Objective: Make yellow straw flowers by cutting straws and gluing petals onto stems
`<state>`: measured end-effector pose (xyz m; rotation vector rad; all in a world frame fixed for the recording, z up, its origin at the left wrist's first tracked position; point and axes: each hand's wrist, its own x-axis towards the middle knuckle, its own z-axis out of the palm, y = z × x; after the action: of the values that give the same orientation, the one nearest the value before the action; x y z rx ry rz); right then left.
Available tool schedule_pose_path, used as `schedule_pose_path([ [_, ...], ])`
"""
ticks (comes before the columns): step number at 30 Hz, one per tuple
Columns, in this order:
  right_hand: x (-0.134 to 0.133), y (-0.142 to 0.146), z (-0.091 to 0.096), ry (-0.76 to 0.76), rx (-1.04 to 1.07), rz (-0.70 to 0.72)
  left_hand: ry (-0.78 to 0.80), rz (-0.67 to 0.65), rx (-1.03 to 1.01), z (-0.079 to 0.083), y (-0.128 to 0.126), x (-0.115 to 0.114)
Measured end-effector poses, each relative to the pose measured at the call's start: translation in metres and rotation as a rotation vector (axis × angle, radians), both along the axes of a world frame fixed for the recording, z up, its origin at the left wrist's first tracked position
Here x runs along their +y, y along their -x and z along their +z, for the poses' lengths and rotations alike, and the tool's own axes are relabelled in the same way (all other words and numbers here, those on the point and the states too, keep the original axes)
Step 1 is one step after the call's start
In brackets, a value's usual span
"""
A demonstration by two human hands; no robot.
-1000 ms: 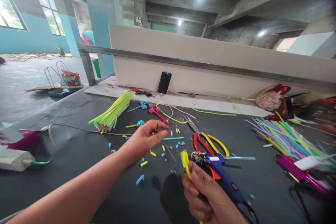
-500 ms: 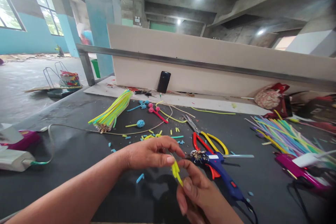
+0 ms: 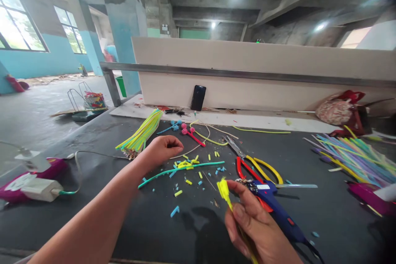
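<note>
My right hand (image 3: pixel 256 227) is closed round a thin yellow stick (image 3: pixel 227 198) whose frayed yellow tip points up, low in the middle of the view. My left hand (image 3: pixel 162 149) reaches out over the dark table (image 3: pixel 93 198) with its fingers curled in; whether it holds anything is hidden. It hovers just right of a bundle of yellow-green sticks (image 3: pixel 140 134) and above a long teal stick (image 3: pixel 179 169) and cut yellow and blue bits (image 3: pixel 188 167). A blue glue gun (image 3: pixel 275 208) lies right beside my right hand.
Red-handled (image 3: pixel 244 171) and yellow-handled scissors (image 3: pixel 262 169) lie by the glue gun. A pile of coloured sticks (image 3: pixel 352 156) fills the right side. A phone (image 3: pixel 198 97) leans on the white board behind. A purple and white device (image 3: pixel 34 177) with a cable sits left.
My left hand let go of the yellow tip and moved up and left toward the stick bundle. My right hand lifted the yellow stick slightly. The view shifted a little leftward.
</note>
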<state>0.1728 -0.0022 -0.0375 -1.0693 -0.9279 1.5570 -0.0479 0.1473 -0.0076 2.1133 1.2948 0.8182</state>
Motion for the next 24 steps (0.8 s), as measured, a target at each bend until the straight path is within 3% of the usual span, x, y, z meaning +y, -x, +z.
schedule_pose_path([
  [6,0.003,-0.003,-0.001,0.029,-0.01,-0.017,-0.091,-0.071,0.289,-0.01,-0.014,-0.007],
  [13,0.005,-0.007,-0.004,0.012,0.208,0.03,-0.125,-0.084,0.53,-0.028,-0.03,-0.016],
  [19,0.001,-0.01,-0.005,-0.046,0.47,0.159,-0.111,-0.059,0.559,-0.032,-0.025,-0.013],
  [24,0.0,-0.01,-0.004,-0.031,0.486,0.158,-0.144,-0.02,0.506,-0.029,-0.018,-0.009],
])
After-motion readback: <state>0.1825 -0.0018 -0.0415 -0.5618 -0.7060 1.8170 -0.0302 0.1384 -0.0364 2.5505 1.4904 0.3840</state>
